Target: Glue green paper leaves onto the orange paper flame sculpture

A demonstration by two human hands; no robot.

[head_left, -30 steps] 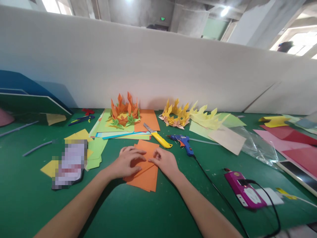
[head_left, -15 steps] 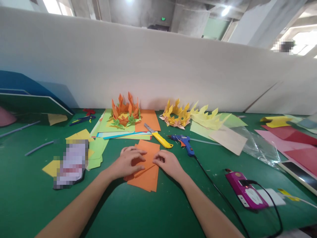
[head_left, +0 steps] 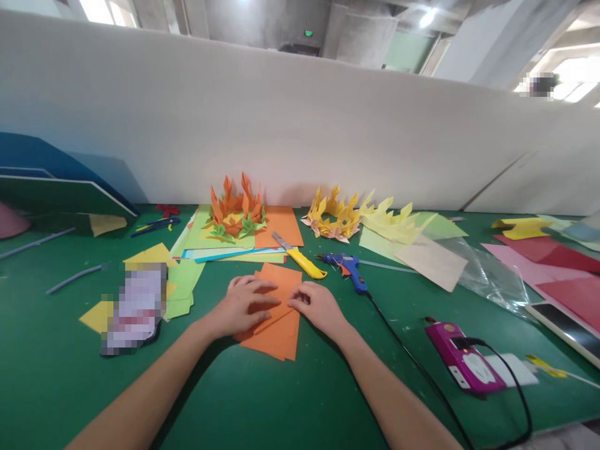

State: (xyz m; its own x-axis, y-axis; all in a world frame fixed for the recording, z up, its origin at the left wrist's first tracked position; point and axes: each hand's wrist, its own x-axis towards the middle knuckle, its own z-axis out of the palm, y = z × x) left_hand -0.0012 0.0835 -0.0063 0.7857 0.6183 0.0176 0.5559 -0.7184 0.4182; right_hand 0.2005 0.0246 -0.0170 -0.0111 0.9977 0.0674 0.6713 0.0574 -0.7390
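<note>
Several orange paper sheets (head_left: 276, 340) lie in a loose pile on the green table, with a folded edge showing on top. My left hand (head_left: 244, 304) rests on the left side of the pile, its fingers spread over the paper. At the right edge my right hand (head_left: 315, 304) pinches a corner of the top orange paper between thumb and fingers. Just beyond the hands lies a yellow utility knife (head_left: 307, 262), blade pointing away to the left. A blue glue gun (head_left: 347, 270) lies right of the knife.
Along the white partition (head_left: 281, 125) stand an orange paper crown (head_left: 238, 209), a yellow crown (head_left: 332, 212) and a pale yellow spiky strip (head_left: 396, 222). A magenta power strip (head_left: 466, 359) with a black cable is at right. Green sheets (head_left: 182, 287) lie left.
The fingers of my left hand have shifted slightly to the right over the orange paper. My right hand keeps its pinch at nearly the same spot.
</note>
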